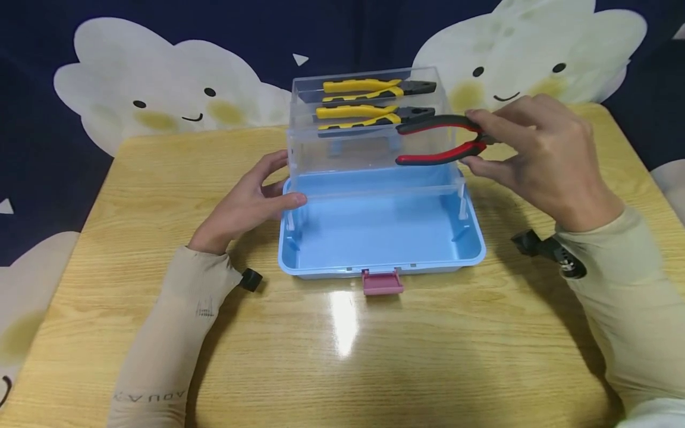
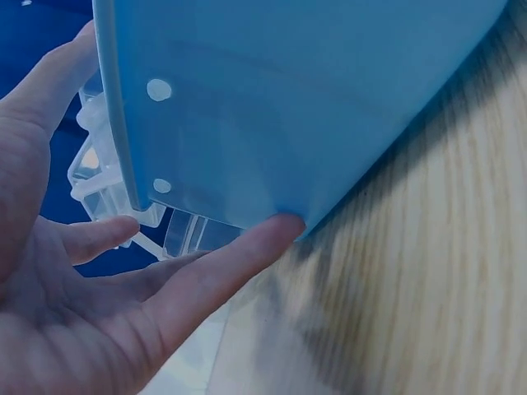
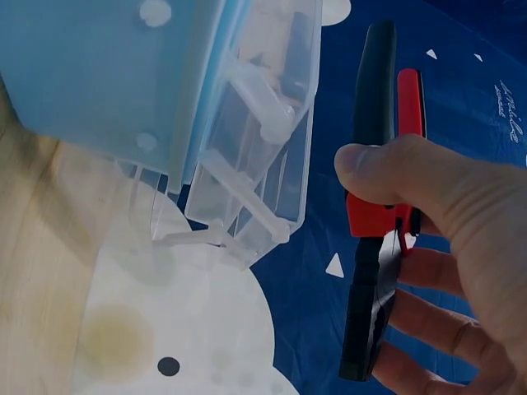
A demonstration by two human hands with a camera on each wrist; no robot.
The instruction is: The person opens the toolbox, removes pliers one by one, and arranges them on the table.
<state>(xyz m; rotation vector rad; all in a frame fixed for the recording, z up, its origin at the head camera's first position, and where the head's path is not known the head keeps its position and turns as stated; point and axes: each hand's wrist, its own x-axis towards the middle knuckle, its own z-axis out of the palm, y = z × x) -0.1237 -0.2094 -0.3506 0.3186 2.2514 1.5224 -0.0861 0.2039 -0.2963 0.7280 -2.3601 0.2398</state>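
A pair of red-and-black pliers (image 1: 439, 159) hangs over the right end of the clear tray, its handles pointing left. My right hand (image 1: 551, 151) pinches it near the pivot, thumb on the red part (image 3: 375, 216) in the right wrist view. The light blue toolbox (image 1: 374, 238) sits open on the table, with clear tiered trays (image 1: 369, 151) raised at its back. Two yellow-and-black pliers lie in the trays, upper pliers (image 1: 364, 87) and lower pliers (image 1: 358, 112). At the box's left end, my left hand (image 1: 243, 196) rests with spread fingers against its side.
A pink latch (image 1: 382, 282) hangs from the front of the toolbox. White hinge arms (image 3: 247, 193) link the trays to the box. The wooden table (image 1: 257, 356) ends at a dark blue cloth (image 1: 241, 30) with smiling clouds.
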